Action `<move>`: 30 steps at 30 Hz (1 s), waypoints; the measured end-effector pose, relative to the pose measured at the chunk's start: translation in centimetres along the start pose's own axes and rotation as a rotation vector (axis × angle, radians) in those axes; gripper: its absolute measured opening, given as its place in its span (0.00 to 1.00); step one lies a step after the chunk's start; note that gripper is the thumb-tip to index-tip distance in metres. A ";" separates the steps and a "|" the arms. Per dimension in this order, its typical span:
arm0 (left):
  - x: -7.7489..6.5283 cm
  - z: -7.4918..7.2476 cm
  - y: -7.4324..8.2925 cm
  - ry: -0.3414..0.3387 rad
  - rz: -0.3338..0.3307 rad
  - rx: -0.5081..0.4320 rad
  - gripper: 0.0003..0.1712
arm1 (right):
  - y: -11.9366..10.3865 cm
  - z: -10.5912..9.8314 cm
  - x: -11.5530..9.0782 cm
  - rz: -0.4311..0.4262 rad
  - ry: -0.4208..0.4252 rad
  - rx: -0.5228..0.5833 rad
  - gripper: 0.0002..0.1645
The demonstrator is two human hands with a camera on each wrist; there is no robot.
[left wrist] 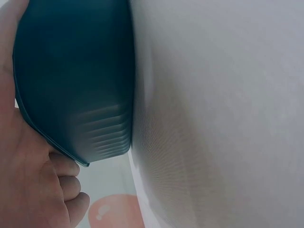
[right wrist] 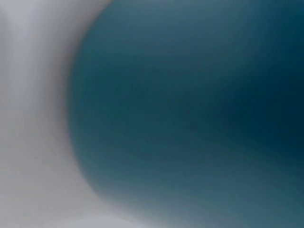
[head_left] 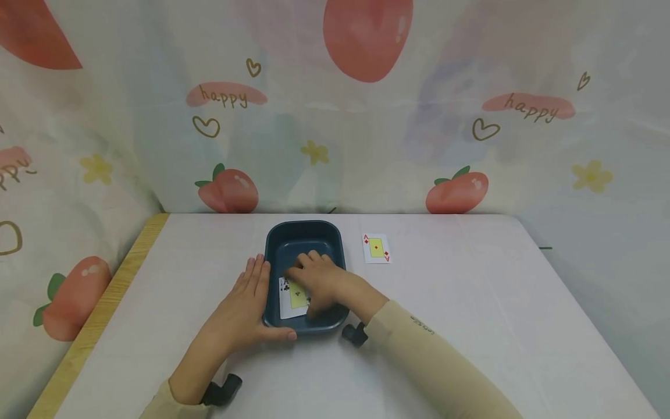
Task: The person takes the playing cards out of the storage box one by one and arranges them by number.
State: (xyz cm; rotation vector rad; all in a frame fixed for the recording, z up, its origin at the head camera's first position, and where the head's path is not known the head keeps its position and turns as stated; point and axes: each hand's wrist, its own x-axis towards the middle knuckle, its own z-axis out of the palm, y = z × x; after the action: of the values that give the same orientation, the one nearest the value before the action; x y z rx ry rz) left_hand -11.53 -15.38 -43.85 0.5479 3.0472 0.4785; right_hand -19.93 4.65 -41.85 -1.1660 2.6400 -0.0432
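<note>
Straight-fingered, the left hand [head_left: 242, 308] touches the tray [head_left: 297, 240]; the right hand [head_left: 323, 280] overlaps the club ace [head_left: 293, 301], grip unclear.

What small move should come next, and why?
Perhaps ease the right hand out of the dark-blue rectangular tray: the yellow-and-white ace of clubs card is inside, while the yellow-and-white ace of diamonds card lies outside.

Behind the white-covered bench [head_left: 471, 302] and beyond its left side stands a pale backdrop [head_left: 366, 128] printed with peaches [head_left: 228, 192], yellow flowers [head_left: 315, 152], hearts [head_left: 206, 132] and "happy" lettering [head_left: 226, 95], a wood-grain strip [head_left: 102, 314] edging the bench's left.
</note>
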 end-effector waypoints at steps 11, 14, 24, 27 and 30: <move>0.0 0.0 0.1 -0.002 -0.008 -0.002 0.85 | 0.3 -1.3 -0.7 0.034 0.045 0.013 0.62; 0.0 -0.1 0.2 -0.001 -0.007 -0.004 0.85 | 0.3 -1.8 -0.9 0.033 0.054 0.027 0.62; 0.0 -0.2 0.2 -0.005 -0.016 0.009 0.85 | 0.7 -2.5 -1.3 0.022 0.078 0.038 0.61; 0.1 -0.2 0.2 -0.005 -0.017 0.008 0.85 | 1.0 -2.9 -1.5 0.017 0.085 0.038 0.61; 0.1 -0.2 0.2 -0.014 -0.020 0.007 0.85 | 1.5 -3.3 -1.8 -0.001 0.092 0.053 0.61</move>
State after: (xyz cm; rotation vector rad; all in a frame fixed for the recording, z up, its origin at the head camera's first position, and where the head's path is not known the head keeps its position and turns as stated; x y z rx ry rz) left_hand -11.61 -15.21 -43.54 0.5187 3.0388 0.4609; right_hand -20.63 6.69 -38.51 -1.1745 2.6997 -0.1692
